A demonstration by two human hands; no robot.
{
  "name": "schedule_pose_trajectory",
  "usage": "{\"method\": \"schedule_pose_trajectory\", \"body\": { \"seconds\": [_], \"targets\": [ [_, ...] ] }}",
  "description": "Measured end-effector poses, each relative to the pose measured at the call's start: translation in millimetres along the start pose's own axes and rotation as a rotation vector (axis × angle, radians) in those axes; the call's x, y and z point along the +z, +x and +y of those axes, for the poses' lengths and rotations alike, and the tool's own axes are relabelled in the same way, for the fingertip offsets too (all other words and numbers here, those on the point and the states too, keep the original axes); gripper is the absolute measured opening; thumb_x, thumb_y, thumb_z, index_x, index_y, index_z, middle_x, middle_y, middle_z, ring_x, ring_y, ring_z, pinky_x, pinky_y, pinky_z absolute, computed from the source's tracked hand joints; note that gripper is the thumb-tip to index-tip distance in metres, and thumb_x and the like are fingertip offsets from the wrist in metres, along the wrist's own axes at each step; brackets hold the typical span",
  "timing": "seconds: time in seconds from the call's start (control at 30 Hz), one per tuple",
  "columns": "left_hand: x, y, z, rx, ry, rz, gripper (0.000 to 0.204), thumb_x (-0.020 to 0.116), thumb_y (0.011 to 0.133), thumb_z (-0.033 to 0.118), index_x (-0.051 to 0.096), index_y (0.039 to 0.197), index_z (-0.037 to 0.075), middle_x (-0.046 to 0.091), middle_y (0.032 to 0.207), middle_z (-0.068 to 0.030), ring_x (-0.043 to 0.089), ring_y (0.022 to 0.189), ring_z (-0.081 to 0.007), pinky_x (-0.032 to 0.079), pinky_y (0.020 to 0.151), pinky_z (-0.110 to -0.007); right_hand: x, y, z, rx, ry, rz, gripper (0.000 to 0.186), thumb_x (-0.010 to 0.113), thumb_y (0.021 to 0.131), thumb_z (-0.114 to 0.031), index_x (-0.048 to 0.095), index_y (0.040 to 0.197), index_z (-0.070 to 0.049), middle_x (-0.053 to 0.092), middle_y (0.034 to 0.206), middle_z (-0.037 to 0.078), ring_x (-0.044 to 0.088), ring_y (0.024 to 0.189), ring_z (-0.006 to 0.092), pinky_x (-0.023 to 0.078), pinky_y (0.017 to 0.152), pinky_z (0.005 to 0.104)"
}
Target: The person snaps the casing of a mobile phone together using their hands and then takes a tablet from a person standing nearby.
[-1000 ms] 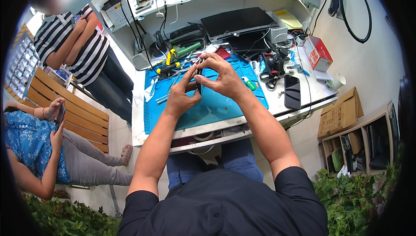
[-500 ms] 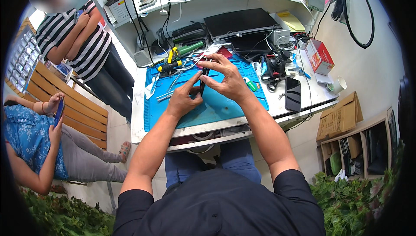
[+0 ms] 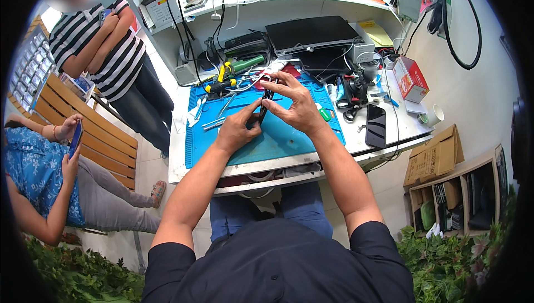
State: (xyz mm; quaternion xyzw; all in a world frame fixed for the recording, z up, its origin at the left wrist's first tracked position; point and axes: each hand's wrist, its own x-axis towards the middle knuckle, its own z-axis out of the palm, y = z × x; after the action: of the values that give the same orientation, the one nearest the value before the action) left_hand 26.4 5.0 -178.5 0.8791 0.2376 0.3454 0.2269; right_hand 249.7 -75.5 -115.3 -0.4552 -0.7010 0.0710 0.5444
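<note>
Above the blue work mat, a thin black phone-sized piece stands tilted on edge between my hands. Its exact kind is hard to make out. My left hand pinches its lower left side, thumb and index finger pressed to it. Around its upper right side are the fingers of my right hand, thumb against the near face. Tweezers and thin metal tools lie on the mat left of my hands. A green-and-white tool rests just right of my right hand.
A black phone lies right of the mat, near scissors, a red box and a cup. Behind are a dark monitor and yellow-black pliers. Two people are at the left; cables hang above.
The black piece has turned slightly in my fingers, showing more of its face. Both hands keep their hold, and the whole view has shifted a little.
</note>
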Motion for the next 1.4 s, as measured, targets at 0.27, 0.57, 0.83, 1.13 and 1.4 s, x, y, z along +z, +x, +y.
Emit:
{"method": "schedule_pose_trajectory", "body": {
  "seconds": [0.27, 0.57, 0.83, 1.13, 1.4],
  "targets": [
    [-2.8, -0.4, 0.4, -0.038, -0.162, -0.028, 0.087, 0.08, 0.085, 0.001, 0.05, 0.167, 0.012, 0.072, 0.146, -0.0164, 0.081, 0.114, -0.0272, 0.065, 0.1, -0.039, -3.7, -3.9, -2.0, 0.011, 0.018, -0.002, 0.048, 0.091, 0.092, -0.024, 0.08, 0.137, -0.016, 0.068, 0.146, 0.019, 0.07, 0.127, 0.0331, 0.057, 0.11, 0.0435],
    [-48.2, 57.9, 28.7, -0.046, -0.282, -0.258, 0.099, 0.096, 0.074, 0.013, 0.054, 0.164, 0.011, 0.064, 0.156, -0.0111, 0.064, 0.142, -0.0266, 0.051, 0.123, -0.048, -10.7, -15.6, -13.2, 0.124, 0.223, -0.045, 0.094, 0.092, 0.089, -0.017, 0.043, 0.168, -0.001, 0.062, 0.155, 0.023, 0.065, 0.141, 0.0315, 0.056, 0.119, 0.0441],
    [-60.0, 67.4, 42.6, -0.008, -0.17, -0.359, 0.08, 0.099, 0.069, 0.017, 0.065, 0.139, 0.004, 0.067, 0.135, -0.0115, 0.068, 0.13, -0.0257, 0.054, 0.121, -0.043, -16.6, -28.8, -25.5, 0.129, 0.304, -0.107, 0.102, 0.093, 0.084, -0.004, 0.038, 0.17, -0.002, 0.061, 0.154, 0.021, 0.061, 0.145, 0.0292, 0.05, 0.126, 0.0453],
    [-53.8, 61.6, 42.0, 0.011, -0.147, -0.307, 0.079, 0.098, 0.067, 0.02, 0.063, 0.135, 0.004, 0.069, 0.128, -0.011, 0.068, 0.124, -0.0252, 0.054, 0.115, -0.041, -18.1, -32.0, -24.6, 0.206, 0.341, -0.092, 0.106, 0.093, 0.08, -0.001, 0.036, 0.17, -0.001, 0.06, 0.154, 0.02, 0.06, 0.146, 0.0284, 0.048, 0.128, 0.0447],
    [-51.3, 59.5, 50.6, 0.02, -0.075, -0.29, 0.078, 0.096, 0.066, 0.024, 0.064, 0.134, 0.004, 0.07, 0.126, -0.0124, 0.069, 0.122, -0.0286, 0.055, 0.111, -0.042, -22.1, -33.7, -29.7, 0.294, 0.28, -0.091, 0.082, 0.082, 0.089, -0.004, 0.048, 0.163, -0.001, 0.059, 0.151, 0.015, 0.061, 0.142, 0.0263, 0.054, 0.122, 0.0449]
  ]
}}
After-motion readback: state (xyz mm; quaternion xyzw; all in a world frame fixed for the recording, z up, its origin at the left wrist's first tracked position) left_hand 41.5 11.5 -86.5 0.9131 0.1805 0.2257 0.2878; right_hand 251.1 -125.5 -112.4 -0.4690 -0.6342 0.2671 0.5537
